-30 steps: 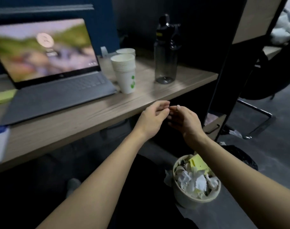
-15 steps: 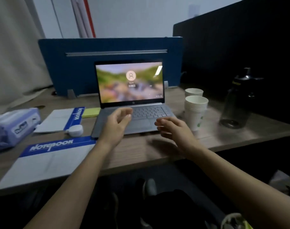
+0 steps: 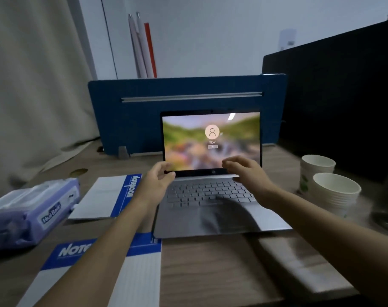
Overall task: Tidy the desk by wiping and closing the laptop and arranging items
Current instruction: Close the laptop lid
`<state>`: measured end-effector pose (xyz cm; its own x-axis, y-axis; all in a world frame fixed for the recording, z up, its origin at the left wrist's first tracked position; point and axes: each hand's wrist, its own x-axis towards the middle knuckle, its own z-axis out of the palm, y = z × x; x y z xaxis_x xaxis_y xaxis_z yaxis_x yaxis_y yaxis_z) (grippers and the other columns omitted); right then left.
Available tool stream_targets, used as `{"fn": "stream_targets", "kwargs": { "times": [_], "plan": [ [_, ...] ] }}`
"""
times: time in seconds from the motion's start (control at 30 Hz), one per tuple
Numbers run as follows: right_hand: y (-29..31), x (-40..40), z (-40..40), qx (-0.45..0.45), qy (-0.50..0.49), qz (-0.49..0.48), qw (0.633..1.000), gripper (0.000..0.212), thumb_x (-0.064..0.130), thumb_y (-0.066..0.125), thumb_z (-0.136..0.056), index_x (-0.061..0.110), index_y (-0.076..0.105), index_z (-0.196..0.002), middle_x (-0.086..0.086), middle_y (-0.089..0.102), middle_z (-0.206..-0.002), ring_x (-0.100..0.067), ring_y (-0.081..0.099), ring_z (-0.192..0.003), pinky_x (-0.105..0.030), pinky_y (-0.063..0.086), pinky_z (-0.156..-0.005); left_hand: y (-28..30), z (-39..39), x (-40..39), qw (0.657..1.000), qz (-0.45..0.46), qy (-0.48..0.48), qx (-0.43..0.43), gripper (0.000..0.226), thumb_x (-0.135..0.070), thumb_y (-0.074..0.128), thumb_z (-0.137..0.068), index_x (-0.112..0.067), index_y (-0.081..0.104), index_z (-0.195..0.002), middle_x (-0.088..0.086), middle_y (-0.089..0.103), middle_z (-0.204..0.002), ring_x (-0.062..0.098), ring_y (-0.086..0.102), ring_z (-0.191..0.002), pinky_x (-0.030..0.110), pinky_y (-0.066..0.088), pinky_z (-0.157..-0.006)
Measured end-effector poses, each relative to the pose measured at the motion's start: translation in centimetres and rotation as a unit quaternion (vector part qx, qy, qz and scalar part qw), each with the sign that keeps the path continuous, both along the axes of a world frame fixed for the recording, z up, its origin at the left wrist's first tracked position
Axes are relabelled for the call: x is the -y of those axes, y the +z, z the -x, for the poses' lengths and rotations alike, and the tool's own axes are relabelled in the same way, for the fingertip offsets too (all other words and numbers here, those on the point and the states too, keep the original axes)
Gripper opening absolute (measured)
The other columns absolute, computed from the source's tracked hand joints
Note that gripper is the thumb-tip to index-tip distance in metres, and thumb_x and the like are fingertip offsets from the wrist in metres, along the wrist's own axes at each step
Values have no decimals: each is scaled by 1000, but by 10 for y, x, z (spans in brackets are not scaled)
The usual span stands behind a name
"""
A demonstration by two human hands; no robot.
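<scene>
The laptop [image 3: 213, 178] sits open in the middle of the wooden desk [image 3: 221, 269], its lid upright and the screen lit with a login page, in front of a blue desk divider [image 3: 184, 111]. Just left of it lie two notebooks with blue bands: one notebook [image 3: 106, 198] beside the keyboard, and a nearer notebook [image 3: 135, 275] at the desk's front edge, its corner touching the laptop's front left corner. Further left is a purple pack of wet wipes [image 3: 31, 213]. To the right stand two stacks of paper cups [image 3: 334, 193], the near stack in front of the far one, both showing nothing inside. A dark bottle [image 3: 387, 196] stands at the right edge, blurred.

Both forearms reach forward over the desk. The left hand [image 3: 157, 180] is at the lower left corner of the screen, fingers loosely curved with the thumb near the bezel; whether it grips the lid cannot be told. The right hand [image 3: 246, 171] hovers over the hinge at the lower right of the screen, fingers curled loosely, holding nothing.
</scene>
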<state>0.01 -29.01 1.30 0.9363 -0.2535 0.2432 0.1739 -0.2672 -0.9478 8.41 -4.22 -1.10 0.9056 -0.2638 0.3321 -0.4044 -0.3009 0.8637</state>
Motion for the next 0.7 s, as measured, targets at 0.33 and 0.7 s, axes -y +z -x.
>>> {"fn": "stream_targets", "kwargs": {
  "times": [0.33, 0.7],
  "plan": [
    [47, 12, -65, 69, -26, 137, 988, 17, 18, 59, -94, 17, 69, -108, 2, 71, -106, -8, 62, -93, -23, 46, -79, -16, -30, -8, 998, 43, -10, -50, 29, -34, 57, -96, -41, 51, -124, -8, 54, -134, 12, 52, -123, 42, 45, -103],
    [91, 11, -119, 110, -80, 415, 899, 43, 18, 59, -91, 16, 58, -134, -4, 49, -147, -26, 33, -141, -35, 25, -115, -22, -38, -12, 993, 13, -32, -110, 48, -43, 51, -97, -31, 38, -142, -2, 42, -147, 19, 42, -134, 47, 36, -112]
  ]
}}
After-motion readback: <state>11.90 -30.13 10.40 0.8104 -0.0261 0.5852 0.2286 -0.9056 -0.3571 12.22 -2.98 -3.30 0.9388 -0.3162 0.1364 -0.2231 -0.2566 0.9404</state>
